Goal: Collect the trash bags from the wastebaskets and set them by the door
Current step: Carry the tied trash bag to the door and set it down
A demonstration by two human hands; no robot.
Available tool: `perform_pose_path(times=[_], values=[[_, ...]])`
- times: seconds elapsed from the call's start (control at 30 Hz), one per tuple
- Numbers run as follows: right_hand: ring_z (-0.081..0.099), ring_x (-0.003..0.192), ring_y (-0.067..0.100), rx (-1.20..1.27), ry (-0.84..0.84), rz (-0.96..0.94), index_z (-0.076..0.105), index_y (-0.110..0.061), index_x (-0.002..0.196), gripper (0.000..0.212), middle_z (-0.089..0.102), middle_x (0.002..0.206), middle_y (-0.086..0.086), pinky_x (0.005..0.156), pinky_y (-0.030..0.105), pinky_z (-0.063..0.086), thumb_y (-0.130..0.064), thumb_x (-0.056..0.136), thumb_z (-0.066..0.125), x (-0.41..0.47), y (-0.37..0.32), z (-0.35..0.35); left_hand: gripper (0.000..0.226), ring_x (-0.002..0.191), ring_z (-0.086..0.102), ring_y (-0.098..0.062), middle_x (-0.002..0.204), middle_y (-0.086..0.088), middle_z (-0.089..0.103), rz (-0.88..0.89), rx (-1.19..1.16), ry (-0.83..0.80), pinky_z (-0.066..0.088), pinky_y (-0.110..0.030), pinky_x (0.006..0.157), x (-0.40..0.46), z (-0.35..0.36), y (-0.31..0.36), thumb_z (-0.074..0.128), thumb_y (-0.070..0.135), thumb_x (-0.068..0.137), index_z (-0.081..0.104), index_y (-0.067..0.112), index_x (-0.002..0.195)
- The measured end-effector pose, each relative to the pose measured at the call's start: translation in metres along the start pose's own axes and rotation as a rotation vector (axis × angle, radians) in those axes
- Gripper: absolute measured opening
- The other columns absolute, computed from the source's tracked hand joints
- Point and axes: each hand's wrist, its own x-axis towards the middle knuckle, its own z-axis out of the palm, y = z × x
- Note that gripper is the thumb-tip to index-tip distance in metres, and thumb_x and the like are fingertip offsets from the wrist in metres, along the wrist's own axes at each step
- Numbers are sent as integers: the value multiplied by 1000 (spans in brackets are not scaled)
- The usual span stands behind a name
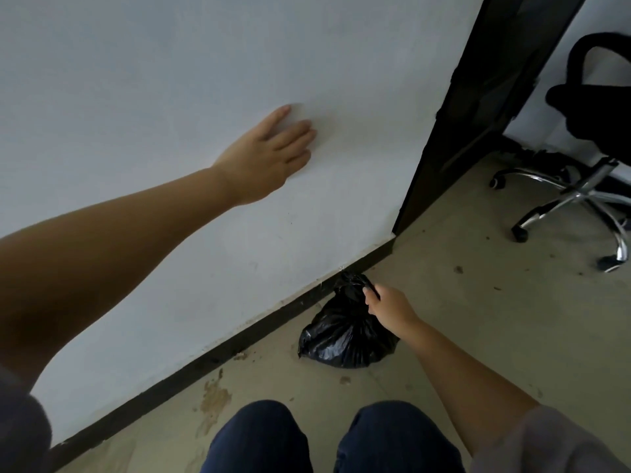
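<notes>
A small black trash bag [345, 332], tied at the top, sits on the floor against the dark baseboard, just left of a black door frame [478, 107]. My right hand [389, 303] grips the knotted neck of the bag from above. My left hand [269, 155] presses flat on the white wall with straight fingers, well above and left of the bag. No wastebasket is in view.
The white wall [170, 80] fills the left side. Past the door frame stands a black office chair [587, 155] on a chrome wheeled base. The beige floor [478, 319] is stained and dirty. My knees in dark trousers [259, 438] are at the bottom.
</notes>
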Motion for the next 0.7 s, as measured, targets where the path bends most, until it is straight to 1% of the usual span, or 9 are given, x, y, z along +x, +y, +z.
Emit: perform_pose_path(times=[0.07,0.13,0.23,0.33,0.43,0.5,0.57,0.63,0.7], values=[[54,119,34,-56,-35,16,50,-2,124,43,59,122,13,100,43,45,-36,98,42,-4,-6,-11,42,133,45,-31,140,-11,52,10,-36,-6,20,-53,114,1,-2,-1,39,21,88,60,14,123],[43,131,31,-123,-47,24,38,-6,139,56,47,139,12,107,43,39,-38,95,49,-12,-18,-30,41,134,45,-29,141,-10,51,8,-72,-68,20,-51,115,0,-10,-3,44,21,88,59,15,126],[38,133,30,-207,-71,55,31,-13,144,61,40,144,12,106,42,39,-39,93,53,-27,-48,-75,48,144,27,-25,154,-8,33,-13,-150,-254,6,-50,117,4,-37,-9,44,25,93,45,18,140],[40,130,29,-285,-111,23,34,-13,142,52,37,143,14,102,37,39,-33,95,50,-42,-92,-128,56,149,-3,-26,161,-13,2,14,-330,-586,-11,-49,115,21,-73,-18,34,23,97,20,9,150],[47,123,28,-360,-76,-94,42,-11,135,41,40,139,13,99,36,41,-25,97,46,-56,-147,-178,54,148,4,-29,159,-16,8,-102,-676,-734,10,-46,119,39,-106,-49,37,23,96,25,10,147],[54,110,26,-382,-72,-165,52,-13,122,28,48,126,11,94,37,45,-21,97,43,-69,-186,-205,43,137,27,-29,147,-15,31,-217,-905,-762,33,-41,104,41,-130,-80,36,21,96,38,10,138],[57,91,21,-405,-87,-217,57,-17,100,19,53,104,6,84,34,45,-17,97,39,-90,-224,-228,37,124,41,-27,133,-12,45,-311,-1091,-785,41,-39,93,35,-154,-116,34,20,97,48,11,131],[59,92,26,-449,-92,-244,57,-11,105,22,59,107,8,78,36,48,-16,97,37,-114,-260,-248,34,117,47,-26,125,-10,52,-394,-1226,-815,43,-39,90,21,-175,-154,34,20,97,54,11,123],[59,79,26,-499,-96,-270,55,-9,105,22,64,105,10,65,35,47,-17,98,36,-140,-296,-266,34,114,51,-26,121,-8,56,-471,-1285,-857,44,-38,89,1,-194,-191,35,21,97,57,12,120]])
